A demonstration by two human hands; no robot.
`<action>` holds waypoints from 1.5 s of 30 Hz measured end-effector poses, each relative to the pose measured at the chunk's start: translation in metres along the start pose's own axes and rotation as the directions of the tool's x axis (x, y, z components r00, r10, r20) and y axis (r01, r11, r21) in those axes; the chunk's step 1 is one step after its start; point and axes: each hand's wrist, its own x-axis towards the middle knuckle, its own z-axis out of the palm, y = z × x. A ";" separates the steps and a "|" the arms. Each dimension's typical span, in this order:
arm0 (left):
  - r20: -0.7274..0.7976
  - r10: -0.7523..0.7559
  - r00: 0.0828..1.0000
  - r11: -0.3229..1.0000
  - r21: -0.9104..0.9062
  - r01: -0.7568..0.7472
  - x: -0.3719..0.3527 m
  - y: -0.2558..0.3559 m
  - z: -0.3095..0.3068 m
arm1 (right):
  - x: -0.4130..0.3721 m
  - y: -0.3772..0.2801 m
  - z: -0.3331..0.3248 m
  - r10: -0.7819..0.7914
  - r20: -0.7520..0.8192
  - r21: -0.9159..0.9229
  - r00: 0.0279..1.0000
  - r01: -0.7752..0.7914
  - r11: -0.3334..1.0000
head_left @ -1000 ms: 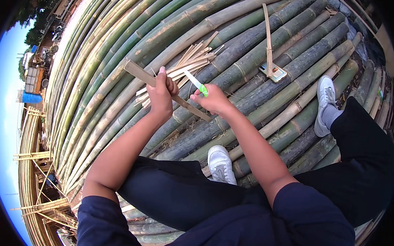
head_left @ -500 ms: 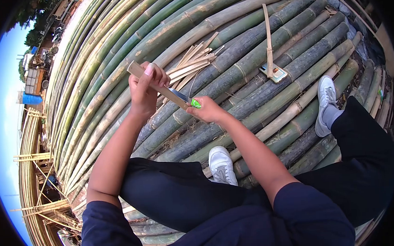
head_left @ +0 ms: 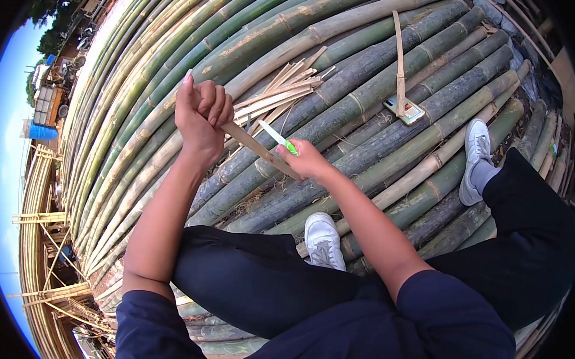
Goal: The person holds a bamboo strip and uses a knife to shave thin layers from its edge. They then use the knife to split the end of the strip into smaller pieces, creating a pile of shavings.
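My left hand [head_left: 201,116] is closed in a fist, thumb pointing up, around the upper end of a flat bamboo strip [head_left: 258,148]. The strip slants down to my right hand [head_left: 305,160], where its lower end passes at the fingers. In that right hand is a knife [head_left: 273,133] with a bright green handle and a pale blade. The blade points up and left, beside the strip with a small gap between them. How the right fingers share knife and strip is partly hidden.
Bamboo poles [head_left: 355,111] lie side by side under my feet. Split bamboo pieces [head_left: 280,95] are heaped beyond my hands. A phone [head_left: 411,112] lies at right, with a thin bamboo strip [head_left: 399,56] across it. My white shoes [head_left: 324,241] rest on the poles.
My left hand has turned into a fist and shifted slightly left, covering the strip's upper end. The knife blade has swung away from the strip. The right hand stays nearly in place.
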 end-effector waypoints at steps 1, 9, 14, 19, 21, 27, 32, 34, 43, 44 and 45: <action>-0.111 0.005 0.994 1.000 -0.002 -0.005 0.001 0.002 0.006 | 0.002 -0.002 -0.006 0.108 -0.080 0.044 0.991 -0.105 0.994; -0.359 0.101 0.928 0.995 0.052 -0.088 0.004 -0.005 0.002 | -0.037 -0.075 -0.013 0.174 -0.014 -0.362 0.985 -0.167 0.917; -0.386 0.104 0.916 0.994 0.067 -0.085 0.005 -0.012 0.006 | -0.022 0.013 0.026 0.094 -0.078 -0.523 0.992 -0.121 0.844; -0.390 0.091 0.916 0.996 0.034 -0.084 0.003 -0.009 0.008 | -0.036 -0.052 0.008 0.187 -0.073 -0.371 0.980 -0.200 0.907; -0.409 0.090 0.908 0.996 0.032 -0.084 0.003 -0.009 0.006 | -0.035 -0.059 0.005 0.156 -0.022 -0.377 0.988 -0.152 0.914; -0.403 0.087 0.911 0.996 0.009 -0.091 0.007 -0.009 0.001 | -0.028 0.020 0.028 0.207 -0.045 -0.496 0.977 -0.202 0.844; -0.404 0.059 0.913 0.998 0.005 -0.062 0.006 -0.006 -0.004 | -0.027 -0.017 0.018 0.289 -0.018 -0.393 0.957 -0.272 0.878; -0.397 0.057 0.916 0.998 0.023 -0.052 0.005 -0.006 -0.009 | -0.026 -0.020 0.018 0.271 0.001 -0.355 0.962 -0.254 0.900; -0.434 0.031 0.900 0.999 0.026 -0.022 0.004 -0.007 -0.025 | -0.032 0.028 0.045 0.324 -0.022 -0.420 0.946 -0.303 0.855; -0.428 0.023 0.904 1.000 0.005 -0.023 0.003 -0.003 -0.024 | -0.029 0.009 0.039 0.342 -0.024 -0.387 0.939 -0.324 0.863; -0.416 0.022 0.909 0.999 -0.016 -0.032 0.004 0.003 -0.022 | -0.026 -0.001 0.033 0.301 -0.033 -0.364 0.953 -0.292 0.885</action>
